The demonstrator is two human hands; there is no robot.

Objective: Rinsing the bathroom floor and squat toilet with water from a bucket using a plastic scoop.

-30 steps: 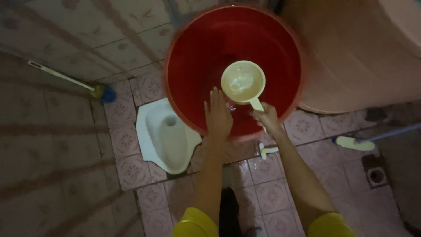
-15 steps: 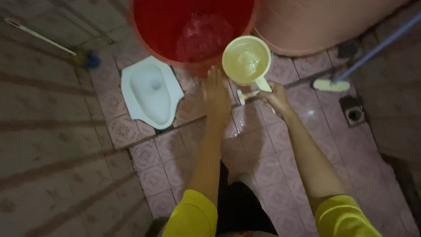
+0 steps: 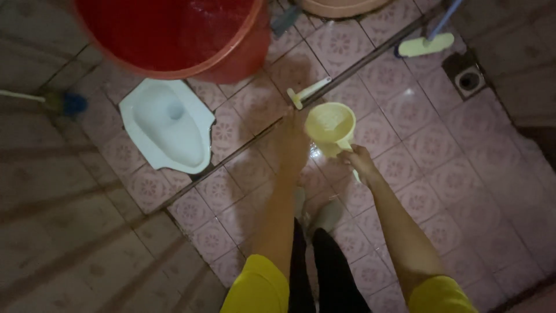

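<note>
Two bare hands over pink floor tiles (image 3: 417, 116). Pale yellow plastic dipper (image 3: 330, 126), likely light, rigid, wet-slippery, is being gripped by handle in right hand (image 3: 360, 161), fingers clenched. Left hand (image 3: 292, 148) is being held flat, fingers released.

Red tub (image 3: 174, 35) (far rim) cut off by the top edge.

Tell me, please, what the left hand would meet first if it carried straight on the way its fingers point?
Probably the pale brush lying on the floor tiles just beyond the left hand; past it stands the red tub. Depth is hard to judge from above.
</note>
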